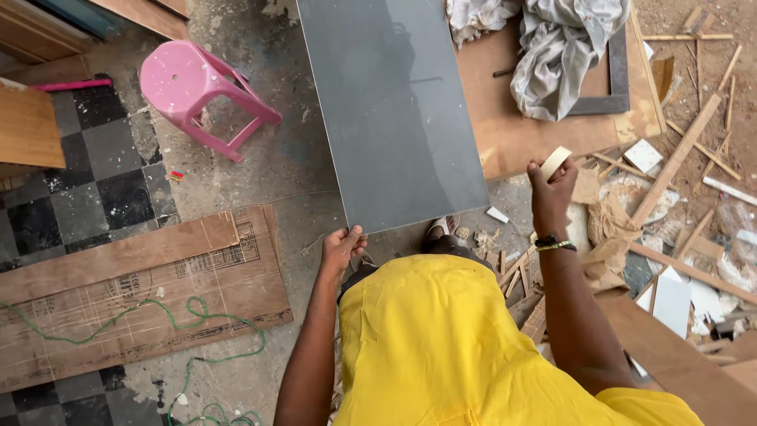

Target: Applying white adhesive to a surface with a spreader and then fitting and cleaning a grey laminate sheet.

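The left hand [341, 246] grips the near corner of a large grey panel [390, 110], thumb on top and fingers curled under its edge, so the sheet runs away from the person over the concrete floor [276, 158]. The panel's far right part lies over a brown wooden board [536, 130], on which a crumpled grey cloth [560, 47] and a dark frame piece [615, 79] rest. The right hand [550, 193] is raised just beside the panel's right edge, near its lower corner, and pinches a small pale block [555, 162] between the fingertips; a dark band and a beaded bracelet [553, 244] sit on that wrist. A sandalled foot [441, 230] shows below the panel's near edge, above the yellow shirt [457, 347]. To the left stand a pink plastic stool [197, 91] and a flat sheet of cardboard [134, 296] with a green cord [169, 315] trailing across it, partly over black and grey chequered tiles [87, 189]. To the right, wood offcuts [678, 158] and scraps litter the ground.
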